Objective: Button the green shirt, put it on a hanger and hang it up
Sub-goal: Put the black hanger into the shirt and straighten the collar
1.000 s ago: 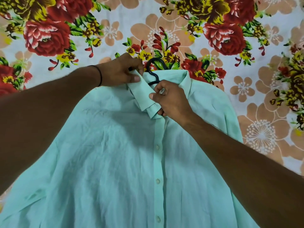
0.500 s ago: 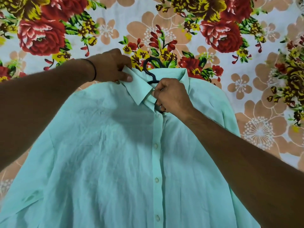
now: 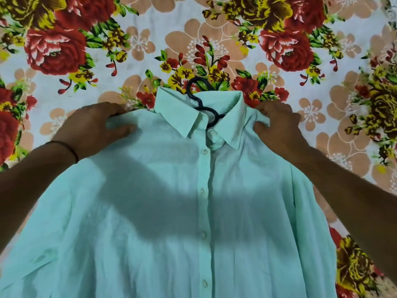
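Both hands have gone from the collar [image 3: 178, 112] out to the shoulders: the left hand [image 3: 96, 127] and the right hand [image 3: 279, 125] each grip a shoulder of the green shirt [image 3: 171, 211], fingers [image 3: 113, 108] curled over the edge and thumb pressed on top of the cloth. It lies front up on the floral sheet [image 3: 150, 39], placket buttoned. The black hanger [image 3: 198, 97] sits inside it, hook sticking out past the collar.

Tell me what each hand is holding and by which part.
Both grip the green shirt at its shoulders: the left hand on one side of the collar, the right hand on the other.
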